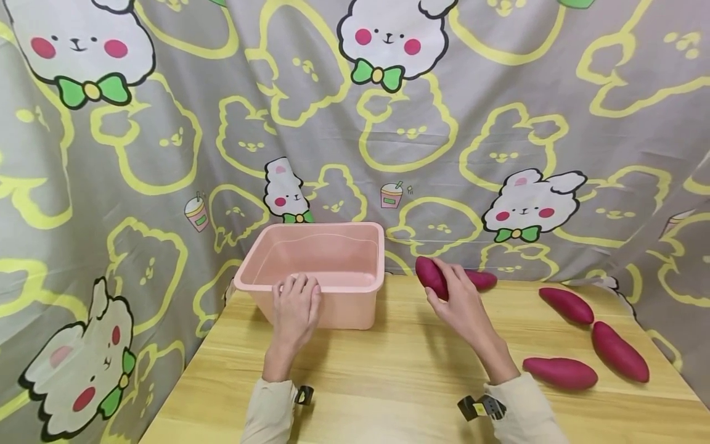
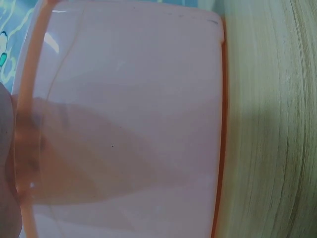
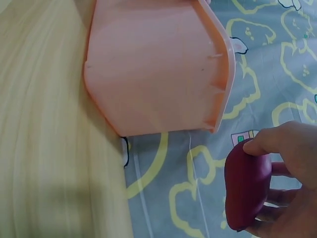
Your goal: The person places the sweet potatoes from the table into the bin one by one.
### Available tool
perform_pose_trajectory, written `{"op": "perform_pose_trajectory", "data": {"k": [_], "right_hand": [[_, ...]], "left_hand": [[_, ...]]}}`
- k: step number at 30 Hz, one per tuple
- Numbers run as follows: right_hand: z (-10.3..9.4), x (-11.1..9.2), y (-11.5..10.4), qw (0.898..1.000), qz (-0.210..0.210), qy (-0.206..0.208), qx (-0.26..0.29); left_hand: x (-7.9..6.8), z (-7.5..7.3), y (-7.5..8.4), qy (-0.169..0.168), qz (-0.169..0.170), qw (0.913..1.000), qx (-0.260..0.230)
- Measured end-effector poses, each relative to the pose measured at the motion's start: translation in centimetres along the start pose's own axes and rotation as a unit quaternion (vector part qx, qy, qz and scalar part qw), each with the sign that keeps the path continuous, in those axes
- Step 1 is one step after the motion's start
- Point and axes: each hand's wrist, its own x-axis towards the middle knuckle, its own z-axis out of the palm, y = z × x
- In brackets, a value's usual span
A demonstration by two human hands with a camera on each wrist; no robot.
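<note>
My left hand (image 1: 296,314) grips the near rim of a pink plastic bin (image 1: 346,311), with the fingers curled over the edge. No contents show in the part of the bin I can see. To the bin's right, my right hand (image 1: 465,306) holds a purple-red sweet potato (image 1: 429,276) raised above the table. The right wrist view has the thumb on one end of this sweet potato (image 3: 246,186) and the fingers behind it. Partly hidden behind that hand is another sweet potato (image 1: 484,280). In the left wrist view the bin's wall (image 2: 133,99) fills most of the picture.
Several sweet potatoes lie on the right side of the wooden table (image 1: 399,382): one toward the back (image 1: 566,306), one near the right edge (image 1: 619,351), one closer to me (image 1: 560,373). A grey patterned curtain (image 1: 327,132) hangs behind the table and along its sides.
</note>
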Motion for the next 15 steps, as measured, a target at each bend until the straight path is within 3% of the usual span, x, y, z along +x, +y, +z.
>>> {"op": "perform_pose_trajectory", "data": {"k": [15], "right_hand": [[0.7, 1.9, -2.2, 1.000, -0.015, 0.000, 0.022]], "left_hand": [[-0.1, -0.1, -0.5, 0.001, 0.004, 1.0000, 0.008]]}}
